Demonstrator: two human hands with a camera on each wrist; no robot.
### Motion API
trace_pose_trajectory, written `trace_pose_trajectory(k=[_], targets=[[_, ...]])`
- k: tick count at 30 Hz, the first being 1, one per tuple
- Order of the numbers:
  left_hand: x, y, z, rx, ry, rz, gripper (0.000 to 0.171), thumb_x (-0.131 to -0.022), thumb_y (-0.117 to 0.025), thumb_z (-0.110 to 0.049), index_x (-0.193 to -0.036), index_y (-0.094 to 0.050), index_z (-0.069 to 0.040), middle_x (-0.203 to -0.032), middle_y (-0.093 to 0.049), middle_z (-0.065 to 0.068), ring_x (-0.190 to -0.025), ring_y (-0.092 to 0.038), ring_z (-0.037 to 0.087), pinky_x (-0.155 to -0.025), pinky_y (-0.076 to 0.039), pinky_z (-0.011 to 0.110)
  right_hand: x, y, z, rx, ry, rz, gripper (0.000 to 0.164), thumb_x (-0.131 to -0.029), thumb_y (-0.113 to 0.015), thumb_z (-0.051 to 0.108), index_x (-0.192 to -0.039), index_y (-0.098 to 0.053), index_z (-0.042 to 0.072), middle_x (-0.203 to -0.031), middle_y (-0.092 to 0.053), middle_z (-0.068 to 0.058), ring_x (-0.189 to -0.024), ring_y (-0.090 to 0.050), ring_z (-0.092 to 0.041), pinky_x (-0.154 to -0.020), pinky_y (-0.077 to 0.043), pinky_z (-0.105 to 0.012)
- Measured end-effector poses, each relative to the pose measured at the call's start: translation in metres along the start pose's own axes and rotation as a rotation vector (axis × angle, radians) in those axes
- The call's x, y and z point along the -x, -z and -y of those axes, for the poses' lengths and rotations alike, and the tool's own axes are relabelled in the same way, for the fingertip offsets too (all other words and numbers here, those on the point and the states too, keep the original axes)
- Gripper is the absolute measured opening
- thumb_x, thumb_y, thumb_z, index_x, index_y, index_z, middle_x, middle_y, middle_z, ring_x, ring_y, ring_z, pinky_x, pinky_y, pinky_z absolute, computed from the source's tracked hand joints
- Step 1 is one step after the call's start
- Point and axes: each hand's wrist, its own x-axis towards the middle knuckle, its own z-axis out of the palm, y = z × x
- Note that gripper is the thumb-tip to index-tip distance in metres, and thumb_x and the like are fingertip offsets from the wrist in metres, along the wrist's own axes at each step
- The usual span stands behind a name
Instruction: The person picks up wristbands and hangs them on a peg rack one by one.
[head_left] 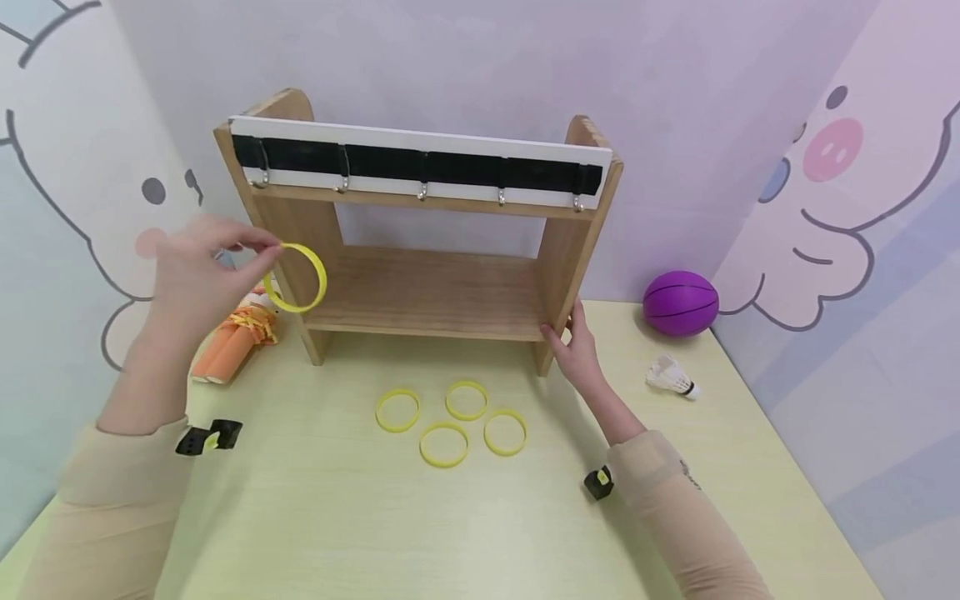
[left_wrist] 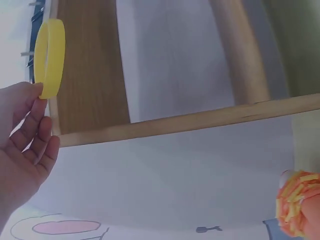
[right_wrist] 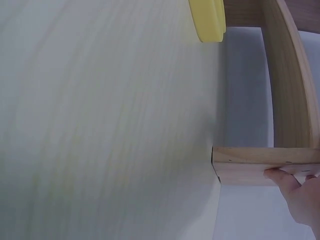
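A thin, bright yellow, round ring [left_wrist: 56, 57], seemingly plastic or rubbery, is pinched between the thumb and forefinger of the left hand [head_left: 206, 275]; the hand's other fingers bend loosely and hold nothing. The ring is in the air in front of the left side panel of a light-brown wooden rack [head_left: 435, 292], below the leftmost of the small silvery metal hooks [head_left: 422, 193] on its white-and-black front strip [head_left: 382, 167]; the views do not settle whether it touches the panel. It looks very light, and its round outline under a pinch suggests a band stiff enough to hold its shape, perhaps with a little give. Its flat, smooth face could slip or turn if held too loosely, but it hardly seems fragile, so a gentle pinch on the band at one side should do, leaving the far side and the opening free. Four matching yellow rings [head_left: 444, 464] lie flat on the pale yellow-green tabletop [head_left: 322, 517]; these are probably best lifted by the rim, with a fingertip inside. The right hand [head_left: 577, 354] grips the rack's right side panel low down, thumb on the front edge; the rack looks rigid and much heavier, so that upright is a sound place to steady it.
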Motion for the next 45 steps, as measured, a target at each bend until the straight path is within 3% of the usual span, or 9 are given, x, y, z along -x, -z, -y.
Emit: trace_pose_trajectory(k=[4, 9, 16, 19, 25, 33, 39, 45], targets=[[-0.011, 0.007, -0.002, 0.012, -0.020, -0.147, 0.010, -0.082, -0.069, -0.005, -0.087, -0.073, 0.002, -0.080, -0.069, 0.013, -0.080, -0.041, -0.014, -0.072, -0.031, 0.009, 0.001, 0.001, 0.000, 0.010, -0.003, 0.005, 0.068, -0.091, -0.057, 0.001, -0.147, -0.018, 0.003, -0.142, -0.035, -0.028, -0.122, -0.045, -0.047, -0.094, -0.043, -0.057], [-0.022, 0.011, -0.008, 0.006, 0.056, -0.279, 0.016, -0.085, -0.067, -0.011, -0.090, -0.073, 0.003, -0.085, -0.069, 0.019, -0.084, -0.040, -0.014, -0.074, -0.033, 0.010, 0.001, 0.001, 0.001, 0.012, -0.013, 0.018, 0.069, -0.092, -0.056, 0.001, -0.148, -0.016, 0.004, -0.144, -0.033, -0.028, -0.124, -0.043, -0.048, -0.095, -0.042, -0.058], [-0.035, 0.011, -0.011, -0.011, 0.125, -0.368, 0.021, -0.087, -0.065, -0.015, -0.092, -0.072, 0.005, -0.088, -0.070, 0.017, -0.085, -0.039, -0.015, -0.075, -0.032, 0.011, 0.000, 0.001, 0.001, 0.008, -0.030, 0.029, 0.070, -0.092, -0.056, 0.002, -0.149, -0.015, 0.005, -0.145, -0.031, -0.027, -0.126, -0.042, -0.047, -0.097, -0.040, -0.057], [-0.038, 0.007, -0.007, -0.012, 0.132, -0.380, 0.021, -0.087, -0.065, -0.014, -0.091, -0.072, 0.006, -0.087, -0.070, 0.016, -0.084, -0.038, -0.016, -0.075, -0.032, 0.011, -0.002, 0.001, -0.006, 0.003, -0.017, 0.031, 0.070, -0.093, -0.056, 0.003, -0.149, -0.015, 0.007, -0.146, -0.031, -0.027, -0.126, -0.041, -0.048, -0.096, -0.040, -0.059], [-0.038, -0.003, 0.002, -0.033, 0.176, -0.341, 0.025, -0.089, -0.063, -0.019, -0.093, -0.072, 0.004, -0.092, -0.069, 0.021, -0.086, -0.035, -0.015, -0.076, -0.030, 0.012, -0.009, -0.003, -0.037, 0.017, -0.018, 0.021, 0.073, -0.094, -0.057, 0.011, -0.151, -0.012, 0.019, -0.148, -0.031, -0.020, -0.127, -0.042, -0.043, -0.096, -0.042, -0.058], [-0.036, -0.007, 0.005, -0.038, 0.193, -0.314, 0.028, -0.089, -0.063, -0.025, -0.097, -0.073, -0.001, -0.095, -0.070, 0.016, -0.088, -0.034, -0.013, -0.075, -0.030, 0.013, -0.008, -0.004, -0.043, 0.002, -0.012, 0.008, 0.074, -0.093, -0.058, 0.011, -0.151, -0.014, 0.023, -0.148, -0.032, -0.018, -0.127, -0.042, -0.042, -0.095, -0.042, -0.057], [-0.034, -0.002, -0.005, -0.028, 0.215, -0.347, 0.026, -0.088, -0.065, -0.023, -0.098, -0.072, 0.000, -0.097, -0.070, 0.017, -0.090, -0.034, -0.013, -0.078, -0.031, 0.013, -0.006, -0.002, -0.026, 0.007, -0.018, 0.019, 0.073, -0.093, -0.057, 0.007, -0.151, -0.013, 0.013, -0.147, -0.031, -0.023, -0.126, -0.042, -0.045, -0.096, -0.041, -0.058], [-0.026, -0.002, -0.022, 0.003, 0.144, -0.329, 0.022, -0.087, -0.066, -0.018, -0.097, -0.072, 0.001, -0.095, -0.070, 0.018, -0.090, -0.037, -0.013, -0.076, -0.031, 0.012, -0.001, 0.002, 0.000, 0.007, -0.010, 0.027, 0.071, -0.092, -0.055, 0.000, -0.149, -0.013, 0.003, -0.146, -0.030, -0.027, -0.125, -0.041, -0.049, -0.097, -0.039, -0.060]])
